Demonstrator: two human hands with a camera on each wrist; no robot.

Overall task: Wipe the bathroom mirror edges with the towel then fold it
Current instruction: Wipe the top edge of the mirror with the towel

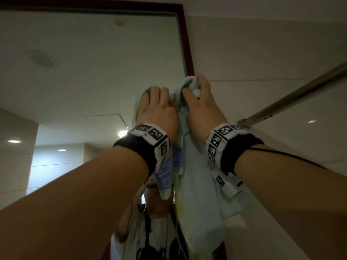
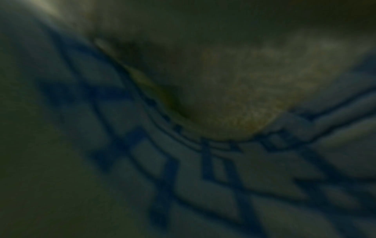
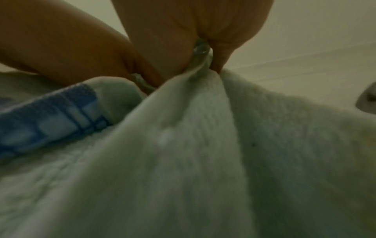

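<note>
- Both hands are raised high against the mirror (image 1: 90, 62), side by side at its right edge.
- Right hand (image 1: 201, 107) has its fingers curled into a bunched top fold of the pale towel (image 1: 195, 184), gripping it right where the dark red frame (image 1: 187, 44) runs down.
- Left hand (image 1: 157, 109) lies on the towel just beside it, fingers bent over the cloth; how firmly it holds, I cannot tell.
- Rest of the towel hangs down between the wrists, its blue patterned band (image 1: 166, 173) below the left wrist.
- Off to the right, a metal rod (image 1: 293, 98) crosses the tiled wall (image 1: 262, 44).
</note>
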